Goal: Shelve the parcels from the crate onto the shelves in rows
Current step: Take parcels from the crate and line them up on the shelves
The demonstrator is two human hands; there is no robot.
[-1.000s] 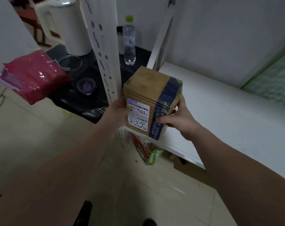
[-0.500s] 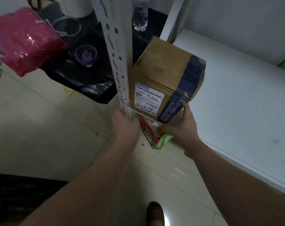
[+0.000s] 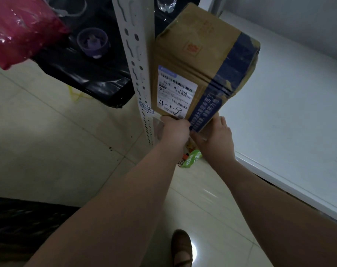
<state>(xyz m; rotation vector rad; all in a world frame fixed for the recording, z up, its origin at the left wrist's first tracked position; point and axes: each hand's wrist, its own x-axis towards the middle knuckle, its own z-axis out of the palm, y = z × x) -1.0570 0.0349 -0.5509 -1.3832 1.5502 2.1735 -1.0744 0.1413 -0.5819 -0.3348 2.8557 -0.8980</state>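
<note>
Head view: looking down along both forearms to the front left corner of a white shelf [image 3: 279, 122].
Parcel: a brown cardboard parcel [image 3: 198, 54] stands at that corner, tight against the white perforated post [image 3: 136, 60]. Whether its base sits fully on the shelf, I cannot tell.
Markings: a white shipping label [image 3: 175, 91] on the near face has "4-3-9" handwritten on it. A blue printed tape band wraps the right-hand corner.
Left grip: the left grip [image 3: 175, 130] sits at the bottom edge under the label. Its fingers curl out of sight beneath the parcel, so I cannot tell whether it is grasping.
Right grip: the right grip [image 3: 216, 135] is released, with straight fingers laid against the taped lower corner.
Post tag: a small slip [image 3: 146, 109] is stuck on the post, just left of the parcel's base.
Worktop: a black worktop [image 3: 90, 79] lies left of the post.
Purple cup: a small purple cup [image 3: 92, 42] on the worktop holds a pale piece.
Bottle: only the base of a clear bottle [image 3: 165, 4] shows, contents unclear.
Pink pack: a shiny pink wrapped pack [image 3: 19, 29] juts in at upper left.
Floor: on the pale tiled floor [image 3: 48, 151], a green and red packet [image 3: 191, 158] lies just below the shelf edge. A brown shoe [image 3: 182, 247] shows at the bottom.
</note>
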